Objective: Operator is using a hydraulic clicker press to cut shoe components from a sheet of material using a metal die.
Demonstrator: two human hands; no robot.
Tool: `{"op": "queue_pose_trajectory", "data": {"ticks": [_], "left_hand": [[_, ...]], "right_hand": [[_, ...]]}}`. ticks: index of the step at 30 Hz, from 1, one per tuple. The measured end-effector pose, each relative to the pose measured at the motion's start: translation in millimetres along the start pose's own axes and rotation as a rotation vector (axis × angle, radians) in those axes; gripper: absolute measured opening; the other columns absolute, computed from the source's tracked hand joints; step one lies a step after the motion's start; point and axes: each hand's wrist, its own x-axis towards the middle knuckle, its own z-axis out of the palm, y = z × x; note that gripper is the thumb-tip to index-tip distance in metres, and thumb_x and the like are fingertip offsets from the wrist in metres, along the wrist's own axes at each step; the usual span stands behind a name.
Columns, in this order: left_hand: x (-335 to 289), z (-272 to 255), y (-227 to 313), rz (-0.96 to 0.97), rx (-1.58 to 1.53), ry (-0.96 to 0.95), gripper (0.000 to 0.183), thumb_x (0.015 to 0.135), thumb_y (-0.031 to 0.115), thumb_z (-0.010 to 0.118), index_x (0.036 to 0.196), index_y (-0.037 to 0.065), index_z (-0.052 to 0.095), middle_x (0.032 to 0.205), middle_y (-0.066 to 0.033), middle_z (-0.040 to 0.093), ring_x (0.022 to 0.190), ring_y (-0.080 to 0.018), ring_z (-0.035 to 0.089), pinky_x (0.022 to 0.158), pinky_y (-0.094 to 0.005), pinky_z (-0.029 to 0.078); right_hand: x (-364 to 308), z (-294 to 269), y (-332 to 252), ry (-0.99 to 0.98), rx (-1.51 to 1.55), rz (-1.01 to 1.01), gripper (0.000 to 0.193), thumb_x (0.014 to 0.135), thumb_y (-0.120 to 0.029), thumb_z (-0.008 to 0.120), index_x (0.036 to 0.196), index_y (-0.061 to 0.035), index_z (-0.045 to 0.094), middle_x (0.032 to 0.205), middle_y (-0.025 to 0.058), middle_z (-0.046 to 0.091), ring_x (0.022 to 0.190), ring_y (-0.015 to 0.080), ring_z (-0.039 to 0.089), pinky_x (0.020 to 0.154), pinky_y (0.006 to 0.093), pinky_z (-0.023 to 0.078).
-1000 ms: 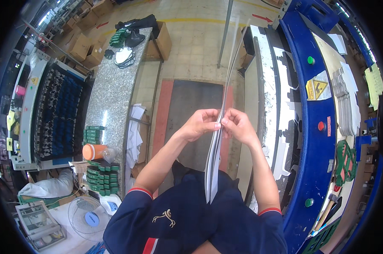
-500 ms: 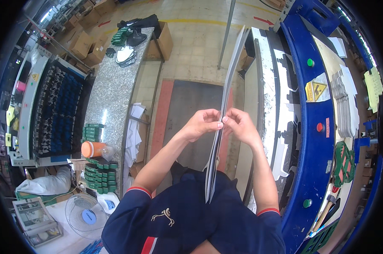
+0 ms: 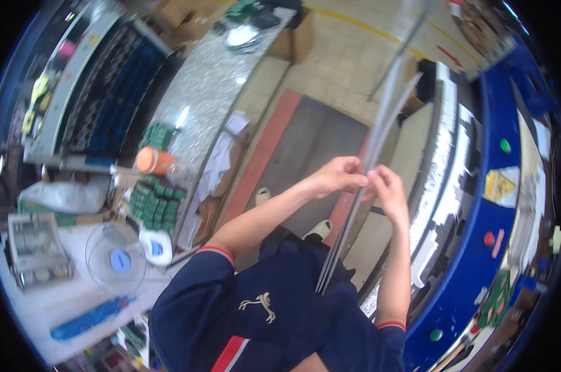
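Observation:
A stack of thin, pale sheets [image 3: 377,137] stands nearly edge-on in front of my body, tilted with its top to the right. My left hand [image 3: 340,177] pinches it near the middle from the left, fingers curled. From the right, my right hand [image 3: 387,188] pinches the same stack at about the same height. Toward the top the sheets split into separate leaves, and their lower ends reach my dark blue shirt [image 3: 293,310]. Motion blur hides how many there are.
A speckled stone-topped table [image 3: 209,102] at left carries green block-like tools [image 3: 153,208] and an orange container [image 3: 151,160]. A fan [image 3: 116,259] stands at lower left. On the right, a blue machine [image 3: 472,248] borders a bed with white cut sheets [image 3: 430,251]. A dark mat [image 3: 317,133] covers the floor ahead.
The whole view has swung, so the surroundings appear tilted. The sheets lean further right and their upper ends have spread apart. Both hands keep their pinch. My light shoes now show below.

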Motion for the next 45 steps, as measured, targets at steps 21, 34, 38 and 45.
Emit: {"op": "queue_pose_trajectory", "data": {"ticks": [21, 34, 38, 45], "left_hand": [[-94.6, -364.4, -222.3, -0.356, 0.274, 0.709, 0.025, 0.078, 0.014, 0.075, 0.086, 0.007, 0.052, 0.082, -0.0046, 0.063, 0.074, -0.0122, 0.061, 0.063, -0.0265, 0.049], [-110.0, -312.5, -239.7, -0.535, -0.068, 0.611, 0.026, 0.084, 0.015, 0.072, 0.091, 0.013, 0.048, 0.089, 0.002, 0.061, 0.085, -0.0075, 0.061, 0.073, -0.0259, 0.052], [-106.0, -310.3, -251.6, -0.478, -0.036, 0.551, 0.031, 0.079, 0.016, 0.078, 0.092, 0.007, 0.051, 0.084, -0.0027, 0.06, 0.077, -0.0093, 0.059, 0.064, -0.0242, 0.048], [-102.1, -306.0, -243.8, -0.532, -0.154, 0.526, 0.028, 0.081, 0.014, 0.075, 0.091, 0.009, 0.05, 0.087, -0.0011, 0.061, 0.08, -0.0107, 0.06, 0.067, -0.0269, 0.05]], "right_hand": [[111.6, 179.7, 320.6, 0.233, -0.446, 0.289, 0.021, 0.092, -0.013, 0.046, 0.1, 0.0017, 0.059, 0.074, 0.0252, 0.061, 0.07, 0.0423, 0.061, 0.065, 0.0469, 0.046], [121.0, 267.6, 303.6, 0.168, -0.084, 0.493, 0.028, 0.096, -0.016, 0.051, 0.116, 0.0026, 0.059, 0.091, 0.0222, 0.069, 0.084, 0.0285, 0.069, 0.074, 0.037, 0.051], [125.0, 265.4, 302.7, 0.135, 0.068, 0.523, 0.032, 0.097, -0.022, 0.055, 0.113, 0.0053, 0.06, 0.092, 0.015, 0.071, 0.083, 0.0141, 0.065, 0.074, 0.0289, 0.05], [124.9, 249.0, 314.3, 0.149, -0.169, 0.545, 0.022, 0.092, -0.014, 0.052, 0.098, 0.004, 0.064, 0.081, 0.0203, 0.067, 0.073, 0.0221, 0.066, 0.068, 0.0336, 0.05]]}}
